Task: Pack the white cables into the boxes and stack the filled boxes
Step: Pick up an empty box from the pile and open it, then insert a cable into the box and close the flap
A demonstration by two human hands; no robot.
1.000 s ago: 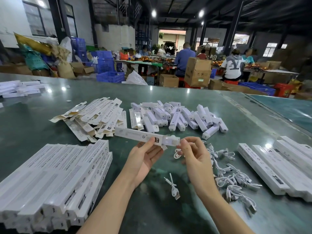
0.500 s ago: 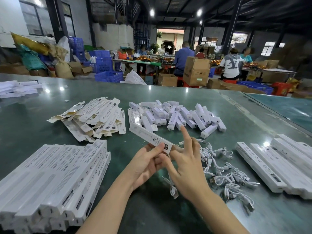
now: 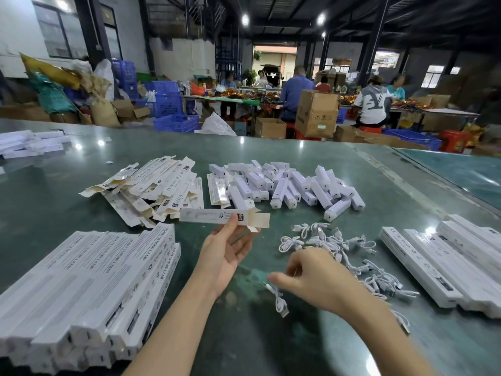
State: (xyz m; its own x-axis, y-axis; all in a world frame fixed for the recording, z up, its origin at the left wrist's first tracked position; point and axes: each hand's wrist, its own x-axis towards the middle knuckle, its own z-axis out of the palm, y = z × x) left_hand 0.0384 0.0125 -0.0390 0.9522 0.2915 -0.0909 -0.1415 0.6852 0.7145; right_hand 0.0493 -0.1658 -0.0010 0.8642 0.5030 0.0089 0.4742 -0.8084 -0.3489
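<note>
My left hand (image 3: 226, 252) pinches a long flat white box (image 3: 217, 215) near its right end, where the flaps stand open, holding it level above the green table (image 3: 271, 348). Lower right of it, my right hand (image 3: 315, 279) pinches a coiled white cable (image 3: 279, 301) that hangs down to the table. A loose pile of white cables (image 3: 344, 248) lies just right of my right hand. A stack of filled white boxes (image 3: 89, 289) lies at the near left.
Flat unfolded box sleeves (image 3: 146, 188) lie behind the left hand, small white inner boxes (image 3: 287, 185) behind centre. More long white boxes (image 3: 447, 261) lie at the right. Beyond the table edge are crates, cartons and seated people.
My right hand left the box end and dropped down to the right, taking hold of a cable. The left hand turned the box level; its end flaps now stand open.
</note>
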